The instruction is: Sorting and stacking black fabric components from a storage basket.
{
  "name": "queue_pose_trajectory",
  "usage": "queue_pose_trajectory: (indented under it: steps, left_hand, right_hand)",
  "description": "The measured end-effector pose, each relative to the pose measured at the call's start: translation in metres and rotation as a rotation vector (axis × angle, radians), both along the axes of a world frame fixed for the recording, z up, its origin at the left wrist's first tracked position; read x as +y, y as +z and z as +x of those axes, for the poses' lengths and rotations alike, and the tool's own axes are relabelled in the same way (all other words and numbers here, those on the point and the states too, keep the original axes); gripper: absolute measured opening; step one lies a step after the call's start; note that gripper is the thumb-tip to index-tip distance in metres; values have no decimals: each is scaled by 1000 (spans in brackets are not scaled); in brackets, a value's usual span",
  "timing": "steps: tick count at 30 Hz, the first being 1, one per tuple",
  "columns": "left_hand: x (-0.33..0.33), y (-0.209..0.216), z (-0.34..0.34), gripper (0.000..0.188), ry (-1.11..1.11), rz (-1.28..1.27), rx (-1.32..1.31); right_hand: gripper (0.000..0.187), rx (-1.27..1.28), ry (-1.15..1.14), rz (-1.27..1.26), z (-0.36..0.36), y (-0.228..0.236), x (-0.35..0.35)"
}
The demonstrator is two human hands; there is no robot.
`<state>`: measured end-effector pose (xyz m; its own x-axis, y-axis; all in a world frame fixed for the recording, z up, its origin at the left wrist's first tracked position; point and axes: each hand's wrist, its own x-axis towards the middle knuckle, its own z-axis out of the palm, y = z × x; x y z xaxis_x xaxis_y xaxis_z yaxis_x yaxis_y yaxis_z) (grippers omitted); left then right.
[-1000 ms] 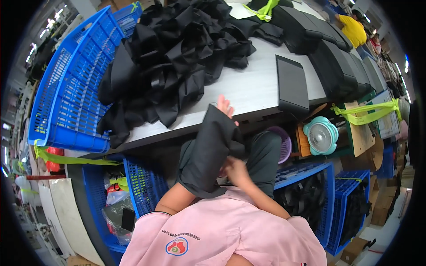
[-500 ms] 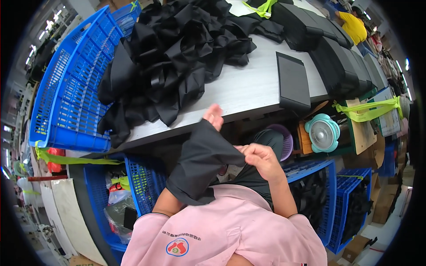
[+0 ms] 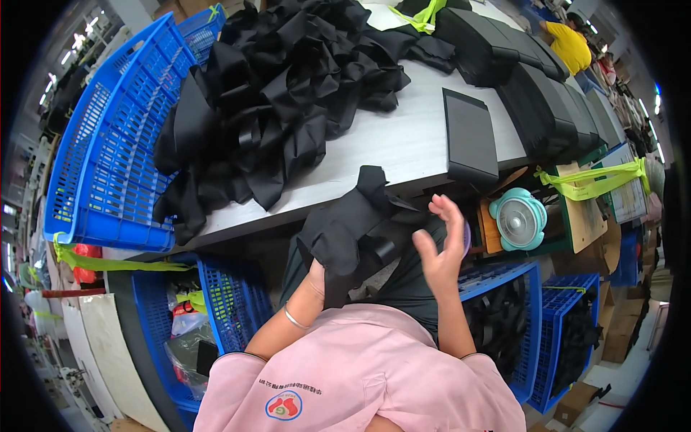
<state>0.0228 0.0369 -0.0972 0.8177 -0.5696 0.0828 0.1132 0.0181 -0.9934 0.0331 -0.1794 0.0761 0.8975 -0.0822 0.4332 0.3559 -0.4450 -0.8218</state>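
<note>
Black cloth (image 3: pixel 349 234) bunched, near side of the white table (image 3: pixel 403 140). Left hand (image 3: pixel 317 273) largely hidden in it; cannot tell its fingers' state. Right hand (image 3: pixel 443 255) just right, thumb spread from fingers, mostly covering a purple basket (image 3: pixel 466 239).

Lettering (image 3: pixel 290 387), round logo (image 3: pixel 283 406) — pink shirt (image 3: pixel 338 353)

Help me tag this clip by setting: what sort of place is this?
Probably a sewing workshop or textile factory: a heap of crumpled black fabric spreads over the white worktable, stacks of flat black pieces stand right of the heap, and a blue plastic crate stands left of it.
</note>
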Motion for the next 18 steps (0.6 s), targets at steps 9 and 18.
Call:
queue_pose_trajectory:
  steps: [9,18]
  left_hand:
    - [4,2,21,49,5,2140,-804]
    - [40,23,73,44,15,862,-916]
  right_hand:
    - [13,160,370,-24,6,-1,-17]
    - [27,3,431,198,49,28,-40]
